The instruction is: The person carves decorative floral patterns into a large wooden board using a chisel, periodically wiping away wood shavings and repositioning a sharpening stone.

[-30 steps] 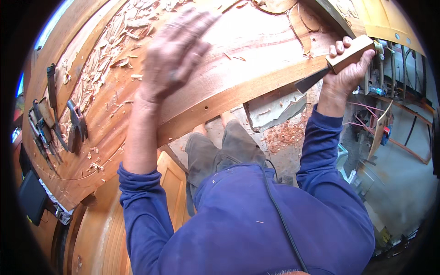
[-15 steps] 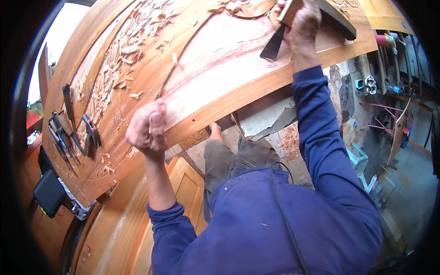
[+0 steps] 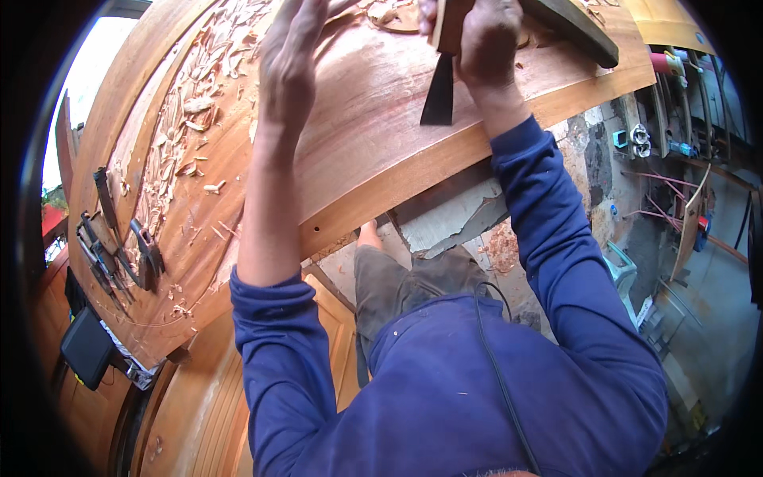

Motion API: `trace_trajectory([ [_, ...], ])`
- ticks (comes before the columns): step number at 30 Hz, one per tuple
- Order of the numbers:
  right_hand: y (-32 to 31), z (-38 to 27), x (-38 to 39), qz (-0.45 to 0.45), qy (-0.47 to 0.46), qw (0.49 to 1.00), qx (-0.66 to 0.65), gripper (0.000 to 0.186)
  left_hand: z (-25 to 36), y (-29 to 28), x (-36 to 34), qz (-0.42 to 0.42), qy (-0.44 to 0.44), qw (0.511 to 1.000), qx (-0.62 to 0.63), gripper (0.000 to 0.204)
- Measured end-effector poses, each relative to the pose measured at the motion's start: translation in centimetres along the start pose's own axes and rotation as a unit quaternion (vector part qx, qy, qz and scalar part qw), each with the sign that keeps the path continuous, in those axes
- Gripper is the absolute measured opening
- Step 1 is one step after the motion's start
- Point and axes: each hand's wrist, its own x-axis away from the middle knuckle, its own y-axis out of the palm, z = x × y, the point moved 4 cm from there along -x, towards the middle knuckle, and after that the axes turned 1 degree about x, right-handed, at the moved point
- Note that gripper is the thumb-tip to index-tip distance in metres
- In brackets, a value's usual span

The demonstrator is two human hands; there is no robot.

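A large brown wooden panel (image 3: 373, 143) lies across the upper half of the view, its smoothed middle paler and streaked pink. Over it reaches my left hand (image 3: 290, 75), open, its fingers stretched toward the top edge and partly cut off there. Nothing shows in it. Farther right, my right hand (image 3: 489, 48) is closed on a tool with a wooden block and a flared dark blade (image 3: 439, 99); the block's upper part leaves the view. Curled wood shavings (image 3: 187, 111) lie in a heap left of my left hand.
Several dark-metal hand tools (image 3: 119, 250) lie at the panel's left end. A thick dark wooden bar (image 3: 580, 36) rests near its right end. Below are a paneled wooden door (image 3: 199, 397) and a broken grey board (image 3: 453, 215). A dark flat device (image 3: 87, 346) hangs beyond the left corner.
My left hand has gone up and away over the panel, its curled fingers now straightened. My right hand has shifted left with the bladed tool, whose blade now points more straight toward me.
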Motion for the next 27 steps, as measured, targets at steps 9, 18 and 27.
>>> trace_trajectory([
  [9,2.7,-0.3,0.5,-0.033,0.058,0.997,-0.049,0.040,-3.6,4.4,-4.3,-0.108,-0.078,0.977,0.166,0.058],
  [18,4.7,-0.3,1.4,-0.085,0.136,0.987,-0.011,0.049,-4.6,2.2,-5.2,0.058,0.040,0.984,0.163,0.025],
  [27,1.1,0.8,-1.1,-0.013,0.003,0.999,-0.037,0.050,-2.1,3.9,-4.2,0.037,0.027,0.992,0.120,0.055],
])
